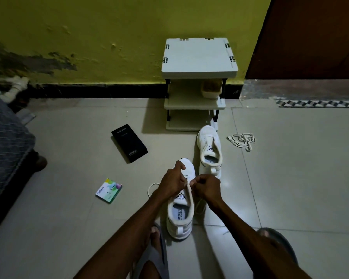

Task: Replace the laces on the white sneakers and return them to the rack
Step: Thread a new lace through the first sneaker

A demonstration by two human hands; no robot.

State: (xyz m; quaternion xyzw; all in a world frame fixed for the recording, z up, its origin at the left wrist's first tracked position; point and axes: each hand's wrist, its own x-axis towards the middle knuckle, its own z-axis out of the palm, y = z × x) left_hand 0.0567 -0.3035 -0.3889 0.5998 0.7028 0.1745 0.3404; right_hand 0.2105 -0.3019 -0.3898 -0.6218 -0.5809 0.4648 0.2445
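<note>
A white sneaker point(180, 216) stands on the floor between my feet, toe pointing away. My left hand point(172, 182) and my right hand point(207, 189) meet over its eyelets, each pinching a white lace point(152, 189) whose slack loops onto the floor at the left. A second white sneaker point(210, 152) without laces stands just beyond, to the right. A loose bundle of off-white laces point(242, 140) lies on the tiles further right. The white shoe rack point(198, 57) stands against the wall behind the shoes.
A black phone box point(129, 142) and a small colourful packet point(108, 190) lie on the floor at the left. A basket point(212, 89) sits on the rack's middle shelf. My feet in grey slippers point(155, 256) frame the near shoe. A bed edge point(6, 150) is far left.
</note>
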